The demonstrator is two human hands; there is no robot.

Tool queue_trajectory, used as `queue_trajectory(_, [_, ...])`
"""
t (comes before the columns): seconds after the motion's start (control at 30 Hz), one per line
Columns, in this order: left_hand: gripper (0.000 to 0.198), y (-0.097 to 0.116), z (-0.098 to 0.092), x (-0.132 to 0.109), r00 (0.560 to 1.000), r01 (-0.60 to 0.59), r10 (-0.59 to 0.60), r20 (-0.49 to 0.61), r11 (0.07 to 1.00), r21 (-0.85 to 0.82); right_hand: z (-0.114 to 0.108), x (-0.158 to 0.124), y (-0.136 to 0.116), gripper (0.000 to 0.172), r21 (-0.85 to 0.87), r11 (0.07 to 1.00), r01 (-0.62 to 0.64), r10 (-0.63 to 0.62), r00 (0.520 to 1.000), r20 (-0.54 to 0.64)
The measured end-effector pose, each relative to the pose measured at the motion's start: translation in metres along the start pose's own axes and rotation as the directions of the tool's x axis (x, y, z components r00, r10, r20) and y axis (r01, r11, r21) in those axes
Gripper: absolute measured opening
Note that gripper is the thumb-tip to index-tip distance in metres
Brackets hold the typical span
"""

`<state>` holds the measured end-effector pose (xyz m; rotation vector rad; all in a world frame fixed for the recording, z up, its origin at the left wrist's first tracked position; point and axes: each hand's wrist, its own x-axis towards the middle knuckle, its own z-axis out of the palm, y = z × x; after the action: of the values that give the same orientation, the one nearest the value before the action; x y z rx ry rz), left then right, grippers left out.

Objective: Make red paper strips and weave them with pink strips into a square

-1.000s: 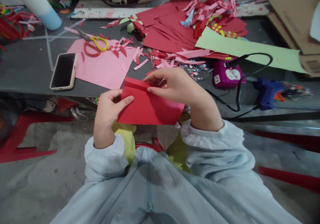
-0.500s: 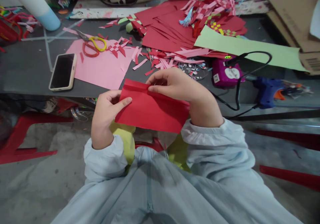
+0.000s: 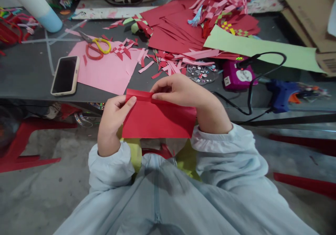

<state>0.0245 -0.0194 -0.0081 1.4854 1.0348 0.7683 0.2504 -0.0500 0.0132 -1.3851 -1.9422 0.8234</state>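
Note:
A sheet of red paper is held up in front of the table edge, above my lap. Along its far edge runs a narrow creased strip. My left hand pinches the left end of the sheet, thumb on top near the crease and the other fingers behind. With thumb and curled fingers, my right hand grips the far edge near its middle. The right wrist crosses over the sheet's right corner. Beyond the hands, pink and red paper strips lie scattered on the table.
Left on the table are a phone, pink paper and scissors. A stack of red paper and a green sheet lie farther back. At right are a purple power adapter, its cable and a blue glue gun.
The red paper has turned slightly, so its near edge now lies level. My right hand has slid a little left along the far edge; my left thumb has moved up toward the crease.

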Motion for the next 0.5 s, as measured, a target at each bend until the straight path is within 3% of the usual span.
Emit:
queue_trajectory(0.2, [0.035,0.004,0.008,-0.002,1.0,0.01,-0.01,-0.008,1.0,-0.011,0.012,0.0,-0.015,0.019,-0.086,0.996,0.0,-0.013,0.989,-0.148])
queue_trajectory(0.5, [0.039,0.01,0.018,-0.005,0.998,-0.034,0.034,-0.05,0.999,0.003,0.023,0.0,-0.028,0.021,-0.215,0.977,0.018,-0.073,0.965,-0.252])
